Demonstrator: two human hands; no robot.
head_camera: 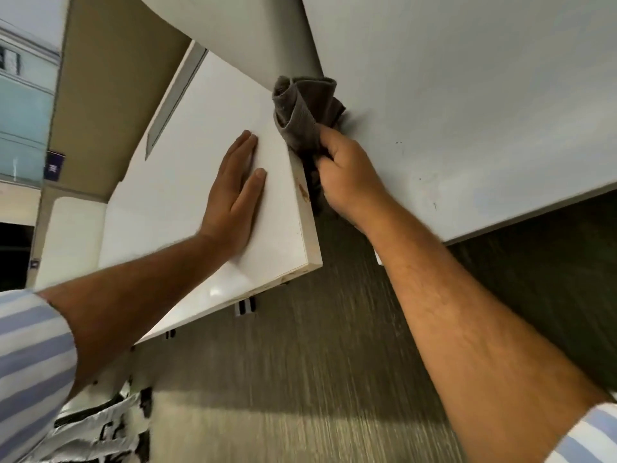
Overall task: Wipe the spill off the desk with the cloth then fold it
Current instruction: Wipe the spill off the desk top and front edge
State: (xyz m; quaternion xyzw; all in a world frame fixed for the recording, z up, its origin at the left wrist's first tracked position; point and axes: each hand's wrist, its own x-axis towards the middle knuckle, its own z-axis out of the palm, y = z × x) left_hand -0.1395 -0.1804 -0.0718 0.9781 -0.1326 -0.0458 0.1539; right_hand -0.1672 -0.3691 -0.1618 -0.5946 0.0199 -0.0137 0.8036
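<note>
Cloth, grey and bunched into loose folds, sits in the right hand, which is clenched around its lower part; the upper folds stick out above the fingers and more of the fabric hangs dark below the hand. It is pressed at the narrow gap where two white surfaces meet: a glossy worktop on the left and a larger, duller white panel on the right. The cloth touches the edge of the worktop and lies against the panel beside it.

A small brownish stain shows on the raw side edge of the worktop, just beside the right hand's thumb side. A few faint dark specks dot the panel to the right of the hand.

The left hand lies flat and released on the worktop, palm down, fingers together and pointing away from the person, grasping nothing. It rests near the worktop's right edge, close to the cloth but apart from it.

Both forearms are bare, with striped blue and white sleeves pushed up. Below the worktop a streaked grey-brown floor is visible, and a grey slot runs along the far side of the worktop
</note>
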